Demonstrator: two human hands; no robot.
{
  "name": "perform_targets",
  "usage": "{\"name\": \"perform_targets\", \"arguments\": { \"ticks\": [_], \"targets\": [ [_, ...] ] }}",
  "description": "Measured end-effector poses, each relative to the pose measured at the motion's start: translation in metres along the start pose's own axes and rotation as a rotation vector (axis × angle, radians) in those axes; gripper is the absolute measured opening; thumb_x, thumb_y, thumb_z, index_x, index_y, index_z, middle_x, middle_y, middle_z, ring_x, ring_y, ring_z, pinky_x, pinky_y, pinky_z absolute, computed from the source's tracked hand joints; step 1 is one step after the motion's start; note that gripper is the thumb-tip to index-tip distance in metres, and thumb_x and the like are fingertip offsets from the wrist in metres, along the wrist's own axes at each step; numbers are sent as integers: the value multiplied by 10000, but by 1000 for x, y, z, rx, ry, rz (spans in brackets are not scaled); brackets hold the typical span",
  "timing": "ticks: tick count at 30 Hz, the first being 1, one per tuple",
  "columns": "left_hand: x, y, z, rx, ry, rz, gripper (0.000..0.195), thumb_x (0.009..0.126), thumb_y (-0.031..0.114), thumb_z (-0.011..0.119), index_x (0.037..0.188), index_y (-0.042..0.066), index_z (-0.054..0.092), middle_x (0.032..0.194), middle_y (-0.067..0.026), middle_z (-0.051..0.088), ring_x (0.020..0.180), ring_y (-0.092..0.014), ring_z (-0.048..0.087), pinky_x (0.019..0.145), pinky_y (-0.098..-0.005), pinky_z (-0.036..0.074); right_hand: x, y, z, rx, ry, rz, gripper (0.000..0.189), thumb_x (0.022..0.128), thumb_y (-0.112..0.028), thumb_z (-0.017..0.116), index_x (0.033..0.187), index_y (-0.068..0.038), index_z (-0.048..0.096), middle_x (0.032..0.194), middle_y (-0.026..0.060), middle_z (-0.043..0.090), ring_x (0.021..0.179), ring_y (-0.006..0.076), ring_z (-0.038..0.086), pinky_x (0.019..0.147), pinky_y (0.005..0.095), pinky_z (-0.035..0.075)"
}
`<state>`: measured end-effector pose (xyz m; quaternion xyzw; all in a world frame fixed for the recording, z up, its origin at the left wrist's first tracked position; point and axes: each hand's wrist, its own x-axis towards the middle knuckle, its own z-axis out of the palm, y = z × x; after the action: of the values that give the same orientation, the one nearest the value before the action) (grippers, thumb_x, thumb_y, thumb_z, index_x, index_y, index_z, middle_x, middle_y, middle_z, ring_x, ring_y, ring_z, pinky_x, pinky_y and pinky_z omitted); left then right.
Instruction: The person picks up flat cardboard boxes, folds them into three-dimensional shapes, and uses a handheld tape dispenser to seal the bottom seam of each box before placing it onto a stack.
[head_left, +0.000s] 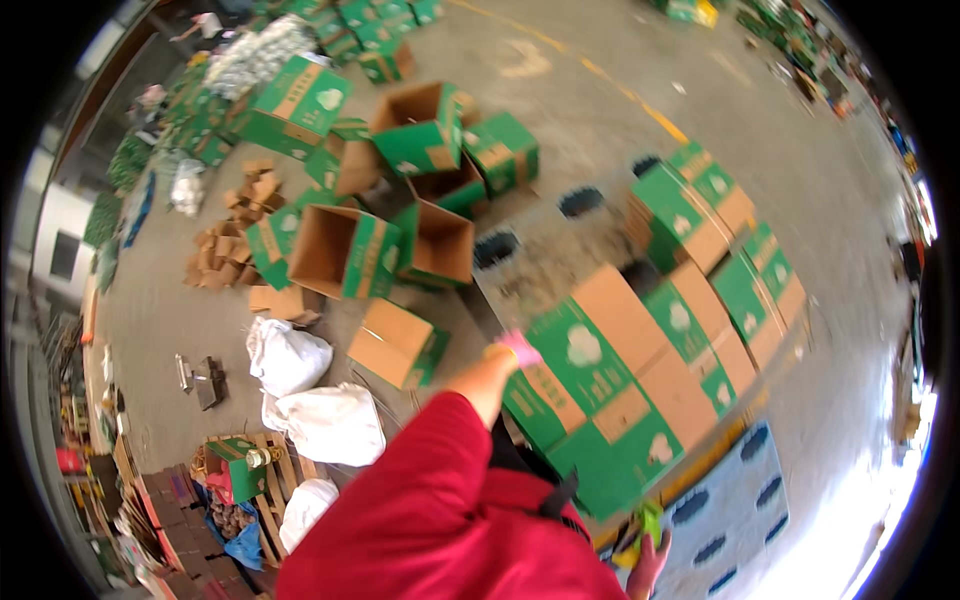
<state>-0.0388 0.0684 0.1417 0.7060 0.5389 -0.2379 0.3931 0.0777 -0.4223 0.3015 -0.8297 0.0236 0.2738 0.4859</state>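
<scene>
My left hand (517, 349), in a pink glove, reaches out to the near left edge of a green and brown cardboard carton (551, 390). It seems to touch that edge, but blur hides how the fingers lie. Low in the view, my right hand (651, 562), also gloved in pink, holds a yellow-green object (646, 521), perhaps a tape dispenser. Before me several closed cartons (651, 448) stand packed side by side, their brown and green faces up. Another closed carton (682, 214) stands past a gap in the group.
Open empty cartons (326, 251) crowd the floor to the left, near scattered brown cardboard pieces (225, 255). White sacks (330, 424) lie beside a wooden pallet (281, 469). A blue-grey plastic pallet (731, 495) with oval holes lies at right. A person (208, 25) is far off.
</scene>
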Motion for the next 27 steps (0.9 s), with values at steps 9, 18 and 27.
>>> {"name": "perform_targets", "arguments": {
  "ticks": [9,18,27],
  "targets": [
    [-27,-2,-19,-471,-15,-150,960,679,558,790,1411,51,433,1451,-161,481,1392,-340,374,1131,-526,278,1,-41,-5,-100,-11,56,481,956,-242,632,1349,19,540,1316,147,578,1149,228,536,1015,362,417],
    [-27,7,5,-202,182,-36,1005,654,578,796,1430,80,396,1486,-184,413,1384,-356,398,1148,-523,277,-2,-86,-18,-211,-40,-15,482,960,-252,629,1344,25,545,1301,156,590,1131,227,546,1005,363,423],
    [-130,54,-111,-459,-414,643,649,822,264,773,1377,29,534,1138,-86,674,1021,-130,579,940,-324,465,-11,-97,-38,-260,-59,-81,484,963,-262,627,1340,31,551,1286,165,603,1113,227,556,995,363,430]
  ]
}}
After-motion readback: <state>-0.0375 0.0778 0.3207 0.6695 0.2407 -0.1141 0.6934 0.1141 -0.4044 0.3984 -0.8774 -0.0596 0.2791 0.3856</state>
